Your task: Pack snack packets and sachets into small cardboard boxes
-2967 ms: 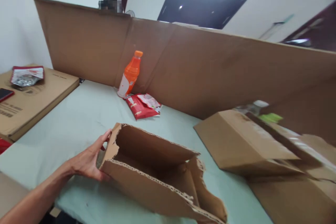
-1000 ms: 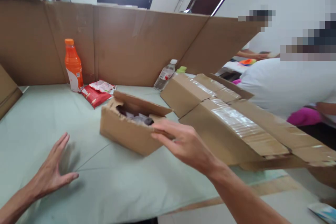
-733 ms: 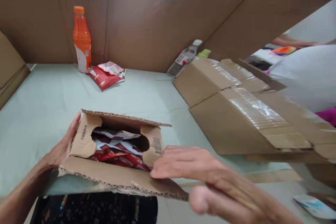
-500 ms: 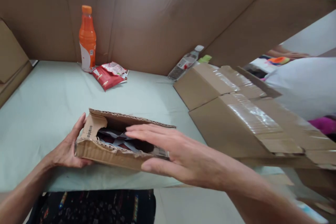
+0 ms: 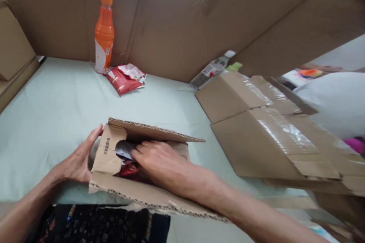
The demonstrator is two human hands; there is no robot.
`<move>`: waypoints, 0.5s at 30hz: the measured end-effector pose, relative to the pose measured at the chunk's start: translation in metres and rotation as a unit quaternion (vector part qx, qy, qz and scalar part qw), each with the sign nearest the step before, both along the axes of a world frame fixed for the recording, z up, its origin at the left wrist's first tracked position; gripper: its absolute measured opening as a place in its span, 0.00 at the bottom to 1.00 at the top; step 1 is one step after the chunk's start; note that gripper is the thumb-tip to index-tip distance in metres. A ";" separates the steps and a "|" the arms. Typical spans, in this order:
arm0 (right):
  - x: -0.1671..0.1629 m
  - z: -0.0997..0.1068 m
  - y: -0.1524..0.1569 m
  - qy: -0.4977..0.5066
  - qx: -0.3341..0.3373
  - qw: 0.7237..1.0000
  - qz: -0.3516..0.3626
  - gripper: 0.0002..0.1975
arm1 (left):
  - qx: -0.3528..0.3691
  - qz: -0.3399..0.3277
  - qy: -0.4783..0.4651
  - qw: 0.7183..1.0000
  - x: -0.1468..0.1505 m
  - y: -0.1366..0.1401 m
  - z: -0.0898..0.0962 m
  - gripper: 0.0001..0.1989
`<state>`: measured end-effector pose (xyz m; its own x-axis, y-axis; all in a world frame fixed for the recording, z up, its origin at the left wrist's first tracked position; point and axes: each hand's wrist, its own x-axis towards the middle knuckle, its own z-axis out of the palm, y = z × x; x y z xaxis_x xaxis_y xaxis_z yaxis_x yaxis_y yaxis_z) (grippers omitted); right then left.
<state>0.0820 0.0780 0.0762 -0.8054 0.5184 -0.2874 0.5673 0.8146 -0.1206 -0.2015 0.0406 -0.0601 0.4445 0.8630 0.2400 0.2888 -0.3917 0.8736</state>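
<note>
A small open cardboard box [image 5: 106,156] stands near the table's front edge, its long flaps spread apart. My left hand [image 5: 78,161] grips the left end of it, thumb up along the corner. Inside the box, my right hand [image 5: 159,161] has its fingers curled on a silvery-grey packet [image 5: 124,149]; the fingertips are partly hidden. Below that hand a shiny red packet [image 5: 130,171] shows in the box. Farther back, a red snack packet [image 5: 122,81] lies beside an upright orange drink bottle [image 5: 104,36].
A clear bottle with a white cap [image 5: 212,70] leans at the back, near something light green [image 5: 234,66]. Taped cardboard boxes [image 5: 256,136] line the right side. A tall cardboard panel [image 5: 171,19] closes off the back. Beyond the boxes, a person's white clothing [image 5: 336,98] shows.
My right hand has gone from above the box down into it, and its fingers have closed on the silvery-grey packet. The near flap now opens outward. My left hand keeps its hold.
</note>
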 end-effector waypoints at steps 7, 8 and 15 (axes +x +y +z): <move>0.021 -0.003 -0.003 0.165 0.082 0.983 -0.015 0.17 | 0.008 -0.001 0.017 1.000 0.002 0.003 0.001 0.65; 0.027 0.002 -0.005 0.214 0.084 0.973 -0.022 0.19 | 0.008 -0.002 0.021 1.000 0.002 0.003 0.003 0.65; 0.088 0.031 -0.011 0.396 0.161 0.872 -0.238 0.06 | -0.018 -0.001 0.016 1.000 0.004 0.001 0.013 0.65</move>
